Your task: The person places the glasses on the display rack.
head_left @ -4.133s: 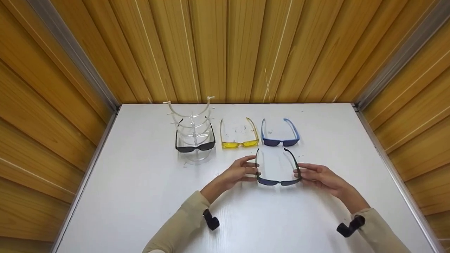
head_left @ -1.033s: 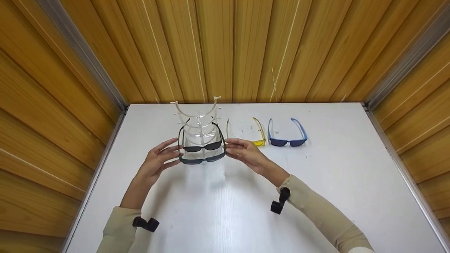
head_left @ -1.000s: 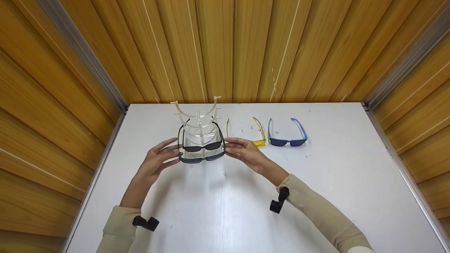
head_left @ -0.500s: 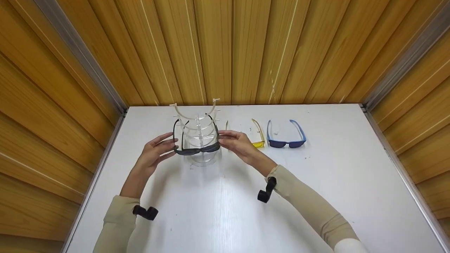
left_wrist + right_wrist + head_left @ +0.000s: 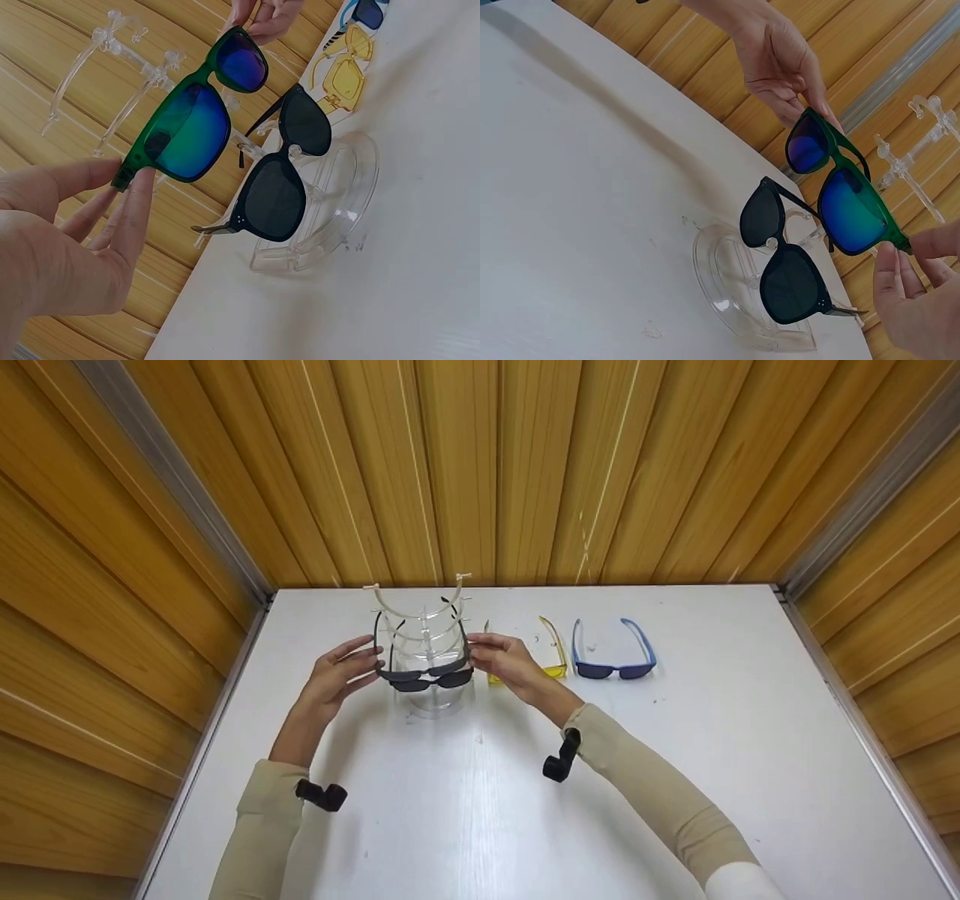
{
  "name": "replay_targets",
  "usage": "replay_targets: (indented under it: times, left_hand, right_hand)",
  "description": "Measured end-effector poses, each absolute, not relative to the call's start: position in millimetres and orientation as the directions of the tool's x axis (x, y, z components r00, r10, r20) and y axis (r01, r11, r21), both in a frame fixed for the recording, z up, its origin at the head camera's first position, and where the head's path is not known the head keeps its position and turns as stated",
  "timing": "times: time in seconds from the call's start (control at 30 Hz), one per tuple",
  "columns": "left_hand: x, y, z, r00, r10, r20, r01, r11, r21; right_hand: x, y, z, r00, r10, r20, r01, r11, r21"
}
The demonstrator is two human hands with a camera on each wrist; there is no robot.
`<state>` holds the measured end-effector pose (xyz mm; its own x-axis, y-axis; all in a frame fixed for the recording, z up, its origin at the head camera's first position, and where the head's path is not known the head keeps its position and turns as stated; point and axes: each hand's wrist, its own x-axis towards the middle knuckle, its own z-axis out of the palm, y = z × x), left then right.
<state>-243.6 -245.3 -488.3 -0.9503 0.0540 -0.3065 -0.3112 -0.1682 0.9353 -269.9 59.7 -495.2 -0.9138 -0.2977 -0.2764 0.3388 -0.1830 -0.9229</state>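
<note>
Both hands hold one pair of green-framed sunglasses (image 5: 187, 131) with blue-green mirrored lenses, one hand at each side. My left hand (image 5: 335, 675) pinches the left temple near its hinge. The right hand (image 5: 514, 667) pinches the opposite temple. In the head view the pair lies across a clear glasses stand (image 5: 437, 703), over its middle arms; whether it touches them I cannot tell. Just below it, black sunglasses (image 5: 787, 281) sit on the stand's lowest arm. The stand's upper arms carry nothing.
Right of the stand, yellow glasses (image 5: 556, 670) lie on the white table (image 5: 480, 810), partly hidden by the right hand. Blue sunglasses (image 5: 615, 670) lie beside them. Wood-patterned walls (image 5: 495, 472) close off the back and sides.
The green sunglasses went from the table's middle leftward to the stand, first in front of the black pair. In the last second both hands have raised them above it, toward the stand's middle arms.
</note>
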Motion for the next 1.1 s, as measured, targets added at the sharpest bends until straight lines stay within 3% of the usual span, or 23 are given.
replay_targets:
  times: [0.47,1.1]
  left_hand:
    - [-265,-235,-498,-0.941,0.027,-0.337,-0.336,-0.177,0.925]
    - [-264,-235,-508,-0.956,0.016,-0.293,-0.293,-0.111,0.950]
  right_hand:
    - [-281,61,-507,-0.918,-0.276,-0.283,0.332,-0.147,-0.932]
    - [-281,60,-510,-0.904,-0.311,-0.295,0.334,-0.080,-0.939]
